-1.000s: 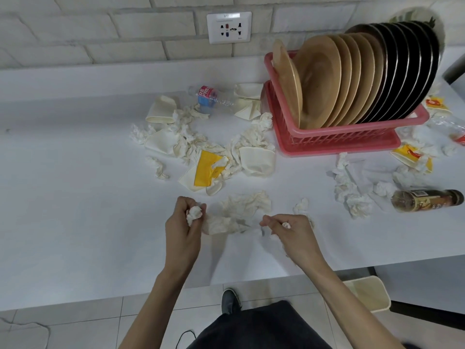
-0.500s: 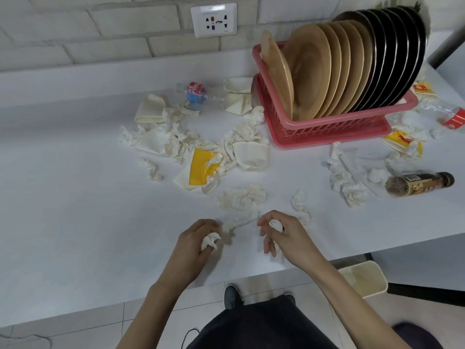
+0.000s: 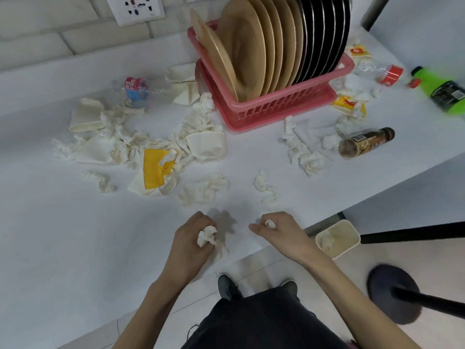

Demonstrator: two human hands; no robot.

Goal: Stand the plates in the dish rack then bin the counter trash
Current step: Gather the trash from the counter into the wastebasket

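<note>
The plates (image 3: 271,44) stand in the dish rack (image 3: 274,107). Each hand, left (image 3: 193,241) and right (image 3: 279,233), clutches a tissue wad; much trash (image 3: 151,152) beside the rack remains unbinned.

Bare counter (image 3: 63,235) nearside; crumpled tissues (image 3: 203,190) clutter beyond.

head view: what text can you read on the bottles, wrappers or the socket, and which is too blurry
"RE" above "FRE", sideways and cut off: red label band on the clear bottle.
Brown bottle: label print too blurred to read.
Green bottle: dark label too blurred to read.
Crushed bottle: red label, blurred.
Yellow wrapper: red mark, not readable.
Socket: no readable text.
</note>
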